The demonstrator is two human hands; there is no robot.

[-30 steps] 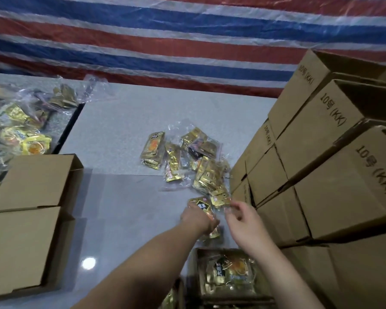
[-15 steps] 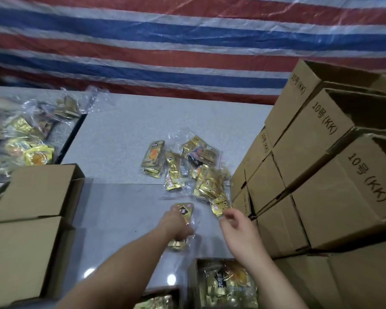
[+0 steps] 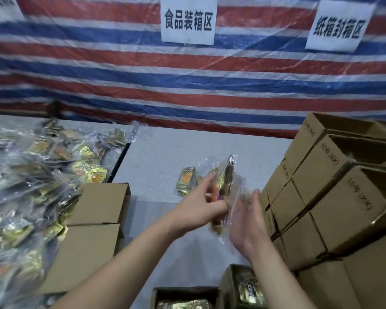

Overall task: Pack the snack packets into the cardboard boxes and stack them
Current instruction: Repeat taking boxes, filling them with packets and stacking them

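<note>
Packing area (stacked cartons [image 3: 334,197], signs [image 3: 188,20])

Over the grey counter [image 3: 161,157], the left hand [image 3: 198,210] grips a clear bag of gold snack packets [image 3: 224,186] held upright, while the right hand [image 3: 247,228] is raised just beside it with its fingers [image 3: 255,197] straight, palm facing the bag. A loose gold packet [image 3: 185,180] lies on the counter behind the hands, and two open boxes [image 3: 243,286] holding packets sit at the near edge. Stacked cardboard boxes [image 3: 334,197] printed "10号 (KK)" rise at the right, closed boxes [image 3: 94,226] and a heap of bagged packets [image 3: 27,186] lie at the left, and white signs [image 3: 188,20] hang on the striped tarp [image 3: 187,85].
</note>
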